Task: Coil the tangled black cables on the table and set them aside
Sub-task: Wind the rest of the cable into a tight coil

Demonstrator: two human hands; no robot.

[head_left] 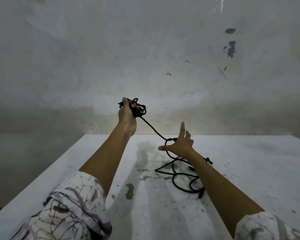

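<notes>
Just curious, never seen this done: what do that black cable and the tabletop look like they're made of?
Black cable: looks like matte rubber or plastic sheathing; it bends in soft loops without shine. Table: a smooth white painted or laminated top, probably; scuffed with grey stains.

Table [249, 153]: I see a white top filling the lower half of the frame, smudged with grey stains and dark specks.
Wall [111, 49]: I see pale grey plaster across the upper half.
Paint chips [231, 48]: dark patches at upper right of the wall.
</notes>
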